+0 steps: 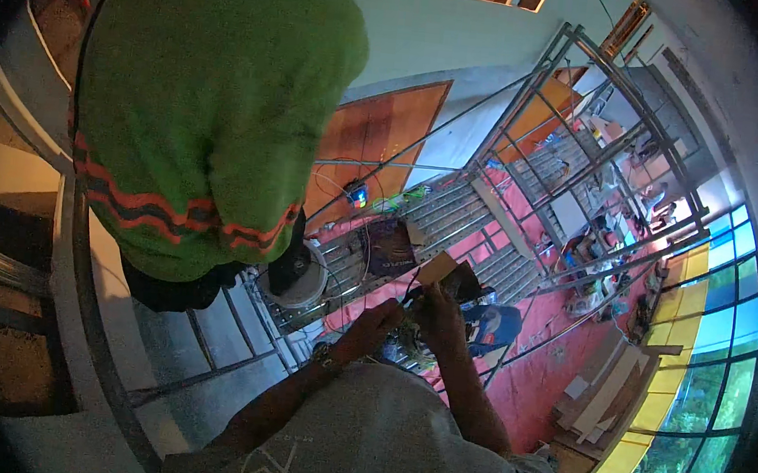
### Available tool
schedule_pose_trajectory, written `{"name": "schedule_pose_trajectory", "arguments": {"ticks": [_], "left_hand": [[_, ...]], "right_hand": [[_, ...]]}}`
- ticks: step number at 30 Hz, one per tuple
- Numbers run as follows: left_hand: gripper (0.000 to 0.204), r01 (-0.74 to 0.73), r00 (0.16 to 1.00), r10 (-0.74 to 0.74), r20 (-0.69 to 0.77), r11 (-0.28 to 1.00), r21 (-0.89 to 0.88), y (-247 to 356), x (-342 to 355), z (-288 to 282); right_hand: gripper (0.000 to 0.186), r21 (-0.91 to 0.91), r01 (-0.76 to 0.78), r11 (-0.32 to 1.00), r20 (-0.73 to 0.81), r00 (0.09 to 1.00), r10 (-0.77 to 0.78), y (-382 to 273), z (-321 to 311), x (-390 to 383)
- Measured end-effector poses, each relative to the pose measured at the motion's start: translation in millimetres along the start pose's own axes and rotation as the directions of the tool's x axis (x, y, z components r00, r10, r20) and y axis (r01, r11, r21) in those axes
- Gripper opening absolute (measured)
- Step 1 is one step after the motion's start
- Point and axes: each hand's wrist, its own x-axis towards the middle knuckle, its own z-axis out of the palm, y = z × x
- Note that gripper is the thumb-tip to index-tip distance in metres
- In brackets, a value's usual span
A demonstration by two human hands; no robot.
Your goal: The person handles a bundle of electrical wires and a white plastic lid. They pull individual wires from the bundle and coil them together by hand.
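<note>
A person's right hand [440,316] grips a flat tan piece [436,268] above the near edge of a slatted metal scaffold platform [450,208]; the left hand [379,320] curls beside it, its contents unclear. A pale bucket [314,290] stands by the platform's near left corner, near a green-sweatered co-worker [218,114].

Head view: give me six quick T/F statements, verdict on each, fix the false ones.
1. A co-worker in a green top is at the picture's left. True.
2. The left hand and right hand are far apart. False: they are close together.
3. The windows are at the picture's left. False: at its right.
4. A band is on the left wrist. True.
5. The floor covering is bright green. False: pinkish red.
6. A pale bucket is near the co-worker. True.
</note>
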Motion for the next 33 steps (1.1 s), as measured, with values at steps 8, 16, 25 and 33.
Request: {"name": "schedule_pose_trajectory", "arguments": {"ticks": [8,16,25,33], "left_hand": [[0.024,-0.018,0.999,0.015,-0.038,0.997,-0.079,16.0,-5.3,-3.2],[0.030,-0.075,0.994,0.065,0.084,0.990,0.122,2.8,-10.1,-7.5],[0.030,-0.054,0.998,0.056,0.037,0.997,-0.064,-40.9,-17.2,3.2],[0.026,0.366,0.929,-0.314,0.197,0.861,-0.353,-20.7,-6.7,-11.0]], "right_hand": [[0.019,0.310,-0.226,0.924,0.051,0.974,0.221,-2.0,12.6,-8.0],[0.031,0.824,-0.435,0.364,0.244,0.851,0.464,6.3,17.3,-18.9],[0.025,-0.284,0.315,0.906,0.034,0.947,-0.319,31.9,25.7,-32.2],[0.032,0.603,-0.293,0.742,0.181,0.956,0.231,52.2,54.2,-47.1]]}}
